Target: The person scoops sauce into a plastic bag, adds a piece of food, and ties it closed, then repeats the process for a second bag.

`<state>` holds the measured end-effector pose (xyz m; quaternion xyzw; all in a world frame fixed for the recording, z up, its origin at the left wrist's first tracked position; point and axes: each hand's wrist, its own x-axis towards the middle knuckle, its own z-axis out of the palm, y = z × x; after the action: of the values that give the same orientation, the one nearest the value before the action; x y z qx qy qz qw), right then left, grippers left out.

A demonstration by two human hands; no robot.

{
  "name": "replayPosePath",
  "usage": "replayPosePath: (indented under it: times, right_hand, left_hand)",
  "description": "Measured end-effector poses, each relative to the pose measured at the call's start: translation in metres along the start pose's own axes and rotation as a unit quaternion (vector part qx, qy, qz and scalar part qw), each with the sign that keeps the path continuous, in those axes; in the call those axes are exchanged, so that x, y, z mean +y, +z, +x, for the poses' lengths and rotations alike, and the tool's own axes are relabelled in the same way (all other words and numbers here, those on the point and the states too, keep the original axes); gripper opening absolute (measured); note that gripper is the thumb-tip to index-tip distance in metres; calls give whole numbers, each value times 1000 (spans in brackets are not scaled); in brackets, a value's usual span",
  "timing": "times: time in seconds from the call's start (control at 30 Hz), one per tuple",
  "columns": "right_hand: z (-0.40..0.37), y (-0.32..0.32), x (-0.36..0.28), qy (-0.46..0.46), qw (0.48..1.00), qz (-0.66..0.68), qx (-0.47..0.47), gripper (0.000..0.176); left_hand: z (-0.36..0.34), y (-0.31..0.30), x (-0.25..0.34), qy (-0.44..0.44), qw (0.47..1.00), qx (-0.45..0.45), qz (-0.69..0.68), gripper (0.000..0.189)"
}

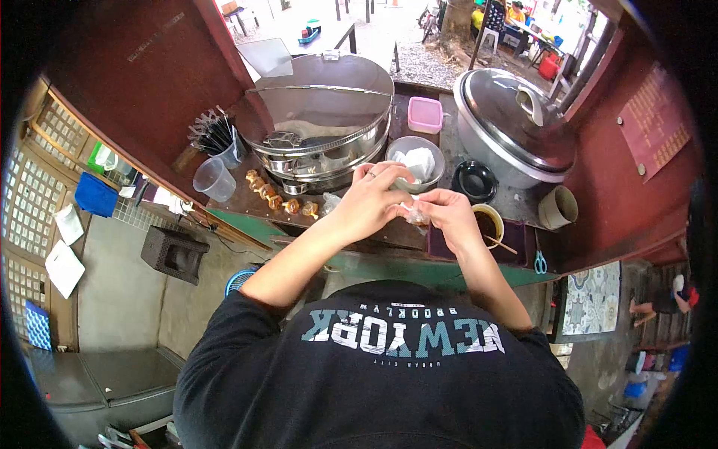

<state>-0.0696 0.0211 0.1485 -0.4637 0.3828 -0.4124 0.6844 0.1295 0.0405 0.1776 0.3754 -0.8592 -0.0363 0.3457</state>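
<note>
My left hand [372, 199] and my right hand [446, 214] meet over the counter, both pinching a small clear plastic bag [413, 215] between their fingertips. Just beyond my fingers stands a metal bowl [416, 159] with white plastic or paper in it. To the left on the counter lies a skewer of browned balls [280, 197]. A cup of dark sauce [488, 222] with a stick in it sits right of my right hand.
A large round steamer with a half-open lid [321, 120] stands behind, a big covered pot [508, 127] to its right, a pink box [425, 114] between. A black bowl [474, 179], a cup of skewers [217, 138], a clear cup [213, 179] and scissors [539, 262] are about.
</note>
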Motion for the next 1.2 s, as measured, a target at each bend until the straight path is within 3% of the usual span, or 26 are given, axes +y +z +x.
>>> replayPosePath:
  times: [0.2,0.3,0.4,0.5,0.57,0.67,0.7,0.8,0.83,0.87,0.93,1.03,1.13,1.17,1.2]
  right_hand:
    - [8,-2,-2,1,995,88,-53,25]
    - [12,-3,0,-61,966,-233,-93,23]
    - [9,4,0,-278,836,-472,14,19]
    - [12,4,12,-180,965,-177,75,13]
    - [19,-3,22,-110,991,-33,69,14]
    - [10,-2,9,-195,929,-315,10,16]
    - [9,-3,5,-264,852,-452,30,19]
    - [8,-2,4,-183,923,-328,78,17]
    - [10,-5,9,-123,970,-200,63,14]
    - [11,-4,10,-128,980,-142,55,13]
    - [12,-2,14,-132,990,-25,40,11]
    - [12,-1,19,-209,972,-77,71,10]
    - [6,9,4,-101,983,140,54,12]
    - [10,1,13,-93,981,158,57,13]
    - [8,3,11,-125,986,92,67,13]
  left_hand:
    - [-6,2,-12,-7,1000,-14,27,21]
    - [-6,6,-12,-8,999,-13,37,20]
    - [-8,15,-13,-25,1000,6,9,19]
    - [-9,19,-18,-54,997,5,-46,16]
    - [-9,24,-23,-77,993,3,-95,14]
    - [-9,28,-31,-72,989,11,-128,13]
    - [-7,27,-33,-71,982,-4,-173,12]
    - [-5,22,-34,-72,953,-39,-291,11]
    - [-4,20,-32,-75,944,-43,-319,11]
    - [-3,17,-31,-77,934,-46,-347,11]
    - [2,13,-27,-81,918,-46,-386,13]
    - [5,16,-26,-133,870,-82,-467,14]
    - [6,18,-22,-162,847,-90,-498,14]
    - [7,19,-23,-165,836,-87,-516,14]
    - [8,20,-23,-169,824,-84,-534,14]
